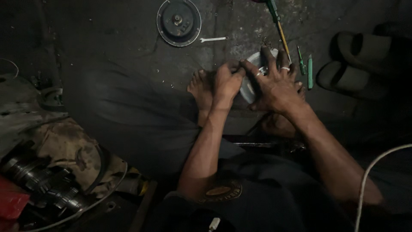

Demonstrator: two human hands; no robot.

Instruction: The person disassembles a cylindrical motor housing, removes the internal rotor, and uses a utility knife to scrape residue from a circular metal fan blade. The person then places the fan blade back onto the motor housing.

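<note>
Down on the dark floor, seen from the head camera, a person sits with both hands on a pale round metal part, which lies just in front of a bare foot. The right hand is spread wide over the part, fingers open and pressing on its rim, a ring on one finger. The left hand is curled, its fingertips pinched together at the left edge of the part; if something small is between them, I cannot tell. The part looks like cast metal: stiff, rather heavy for its size, probably a little oily, so the rim seems the safest place to hold it. Just beside the right hand lie a screwdriver and two small green tools. Farther away are a round dark disc and a small wrench. Sandals stand at the right, gears at the lower left.
</note>
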